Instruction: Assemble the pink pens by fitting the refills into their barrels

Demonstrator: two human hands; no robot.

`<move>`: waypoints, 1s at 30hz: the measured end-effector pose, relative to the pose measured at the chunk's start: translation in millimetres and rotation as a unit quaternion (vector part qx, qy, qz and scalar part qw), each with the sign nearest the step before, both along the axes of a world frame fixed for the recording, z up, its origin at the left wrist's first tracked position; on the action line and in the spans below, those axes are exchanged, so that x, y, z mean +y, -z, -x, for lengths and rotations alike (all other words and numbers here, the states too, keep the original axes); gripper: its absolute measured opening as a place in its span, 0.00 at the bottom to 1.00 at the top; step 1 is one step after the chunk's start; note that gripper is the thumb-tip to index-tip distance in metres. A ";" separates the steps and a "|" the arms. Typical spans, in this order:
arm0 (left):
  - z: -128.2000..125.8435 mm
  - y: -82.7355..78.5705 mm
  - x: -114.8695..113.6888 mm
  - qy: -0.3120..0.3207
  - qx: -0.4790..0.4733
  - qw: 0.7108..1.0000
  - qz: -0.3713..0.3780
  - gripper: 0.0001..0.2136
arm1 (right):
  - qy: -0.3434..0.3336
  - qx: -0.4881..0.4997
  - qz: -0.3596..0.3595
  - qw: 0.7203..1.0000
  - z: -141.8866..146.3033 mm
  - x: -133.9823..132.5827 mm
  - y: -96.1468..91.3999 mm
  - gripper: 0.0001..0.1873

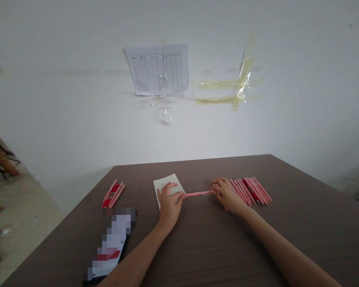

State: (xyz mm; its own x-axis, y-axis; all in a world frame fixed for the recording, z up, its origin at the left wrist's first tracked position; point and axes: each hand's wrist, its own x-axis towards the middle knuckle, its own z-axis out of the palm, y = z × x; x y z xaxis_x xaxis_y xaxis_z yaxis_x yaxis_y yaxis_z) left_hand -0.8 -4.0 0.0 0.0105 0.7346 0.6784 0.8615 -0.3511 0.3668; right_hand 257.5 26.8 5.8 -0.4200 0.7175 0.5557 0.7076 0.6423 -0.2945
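Left hand (169, 205) and right hand (228, 196) pinch opposite ends of one pink pen (197, 194), holding it level; pen row (251, 190) lies just beside the right hand.

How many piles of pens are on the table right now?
2. The left pile lies apart, left of the left hand; the right pile sits right beside the right hand. A single pen runs between both hands. No pile looks hidden.
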 end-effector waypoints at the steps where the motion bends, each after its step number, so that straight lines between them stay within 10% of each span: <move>1: 0.1 0.7 0.5 0.001 0.000 1.000 0.001 0.05 | -0.002 -0.001 -0.001 1.000 0.2 0.1 -0.2 0.10; 30: 1.7 -1.1 0.1 0.008 -0.007 1.000 0.014 0.05 | -0.011 0.002 -0.010 1.000 -3.0 4.0 0.4 0.03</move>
State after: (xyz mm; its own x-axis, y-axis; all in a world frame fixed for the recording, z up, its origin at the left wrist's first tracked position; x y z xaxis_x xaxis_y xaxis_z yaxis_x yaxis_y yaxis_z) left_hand -2.5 -4.0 1.2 0.0134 0.7529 0.6580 0.8506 -0.3545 0.3883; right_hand 260.5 30.9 5.3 -0.4341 0.6962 0.5717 0.6915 0.6643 -0.2838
